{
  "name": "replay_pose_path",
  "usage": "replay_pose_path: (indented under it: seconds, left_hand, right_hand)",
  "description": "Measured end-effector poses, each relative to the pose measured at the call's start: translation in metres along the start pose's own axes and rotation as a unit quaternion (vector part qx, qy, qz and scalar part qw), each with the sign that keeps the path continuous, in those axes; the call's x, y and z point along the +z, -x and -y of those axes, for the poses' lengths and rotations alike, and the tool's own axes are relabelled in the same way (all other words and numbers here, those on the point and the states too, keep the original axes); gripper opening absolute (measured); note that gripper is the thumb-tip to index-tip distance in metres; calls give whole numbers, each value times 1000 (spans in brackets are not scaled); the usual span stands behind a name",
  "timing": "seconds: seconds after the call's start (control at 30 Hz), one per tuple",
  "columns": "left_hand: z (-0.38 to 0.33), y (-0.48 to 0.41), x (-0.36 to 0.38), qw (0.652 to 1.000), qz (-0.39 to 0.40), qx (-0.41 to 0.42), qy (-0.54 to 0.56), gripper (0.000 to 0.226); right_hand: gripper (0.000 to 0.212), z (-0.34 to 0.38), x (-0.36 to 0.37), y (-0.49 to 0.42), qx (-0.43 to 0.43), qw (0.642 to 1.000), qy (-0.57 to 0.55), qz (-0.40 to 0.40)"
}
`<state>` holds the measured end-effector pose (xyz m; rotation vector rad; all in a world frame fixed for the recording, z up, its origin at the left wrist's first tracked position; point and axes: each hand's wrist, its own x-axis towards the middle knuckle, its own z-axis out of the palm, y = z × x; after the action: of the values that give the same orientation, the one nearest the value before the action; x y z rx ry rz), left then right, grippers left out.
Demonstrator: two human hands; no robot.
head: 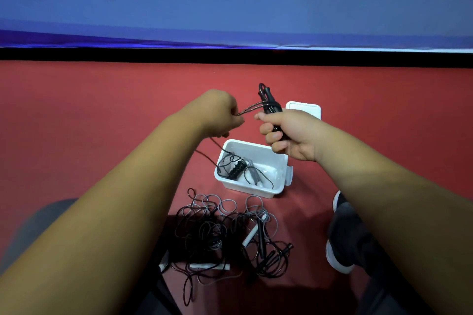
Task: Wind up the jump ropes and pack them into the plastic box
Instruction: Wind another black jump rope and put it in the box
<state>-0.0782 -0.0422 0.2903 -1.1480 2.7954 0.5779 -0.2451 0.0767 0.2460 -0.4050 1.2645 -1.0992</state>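
Nearest, below both your hands: a tangled pile of jump ropes [225, 235], black and grey cords, loose on the red floor [102, 110]. Right of it: a dark shoe [341, 233]. Just under your hands: the white plastic box [245, 188], open, holding wound ropes [238, 169]. Your right hand [289, 133] is curled round a pair of black handles [268, 100], upright. Your left hand [217, 112] pinches the cord [252, 107] just beside them. Beyond your right hand: the white lid [304, 107], flat on the floor. Farthest: a blue banner [230, 7].
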Motion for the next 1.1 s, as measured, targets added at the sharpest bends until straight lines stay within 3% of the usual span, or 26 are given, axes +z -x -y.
replay_pose_path:
  seconds: [0.07,0.17,0.33,0.57,0.73,0.87,1.0,1.1]
  left_hand:
    - [-3,-1,11,991,8,-36,126,28]
    - [-7,-3,14,944,-10,-37,327,27]
    - [-1,-3,1,901,44,59,427,30]
    - [-18,4,-3,886,19,-1,463,50]
    - [-25,6,-5,884,29,-4,466,28]
    - [-23,0,0,850,22,-27,525,22]
    - [-21,-6,7,844,41,-62,531,47]
    - [-21,-7,14,838,51,-91,535,72]
  right_hand:
    - [11,2,1,1,-18,1000,-15,1]
    - [10,4,-1,0,-24,999,-30,-8]
    - [13,6,-5,0,-42,998,-6,-46]
    - [12,4,3,1,-86,986,125,-74]
    - [12,1,4,0,-103,978,156,-95]
    - [10,1,3,-3,-110,976,152,-113]
    - [11,1,2,-4,-125,962,206,-129]
    - [8,0,7,-1,-134,957,243,-86]
